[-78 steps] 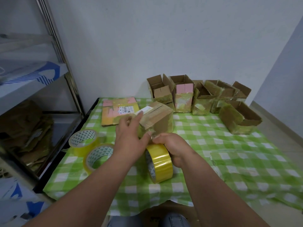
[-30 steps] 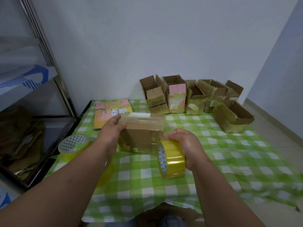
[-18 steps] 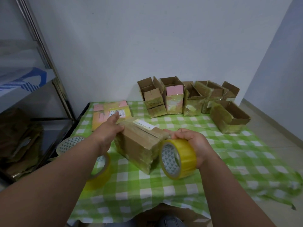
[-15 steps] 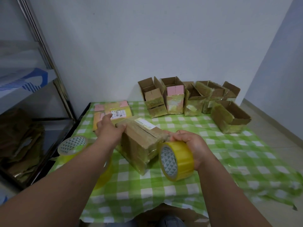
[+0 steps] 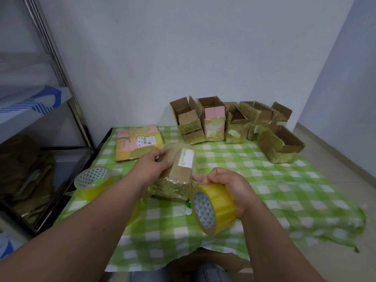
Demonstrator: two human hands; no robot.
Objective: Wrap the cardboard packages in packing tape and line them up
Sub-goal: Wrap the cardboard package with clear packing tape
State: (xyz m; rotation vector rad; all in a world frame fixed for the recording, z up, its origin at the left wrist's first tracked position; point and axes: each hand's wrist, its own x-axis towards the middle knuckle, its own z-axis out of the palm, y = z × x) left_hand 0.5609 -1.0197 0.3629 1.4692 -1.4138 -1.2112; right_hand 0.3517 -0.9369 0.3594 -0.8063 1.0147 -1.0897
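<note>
A closed cardboard package (image 5: 179,176) with a white label and glossy tape on it lies in the middle of the green checked tablecloth (image 5: 284,190). My left hand (image 5: 151,169) holds its left side, fingers on top. My right hand (image 5: 227,186) grips a yellow tape roll (image 5: 213,207) just right of the package's near end. Several taped open boxes (image 5: 230,123) stand in a row against the wall.
A second tape roll (image 5: 92,183) lies at the left, and another is partly hidden under my left forearm. A flat taped package (image 5: 138,145) with pink patches lies at the back left. One open box (image 5: 279,144) sits at the right. Metal shelving (image 5: 50,88) stands left of the table.
The package has been turned so its label end points away, and now lies flat on the cloth. My right hand with the tape roll has dropped lower and nearer to me.
</note>
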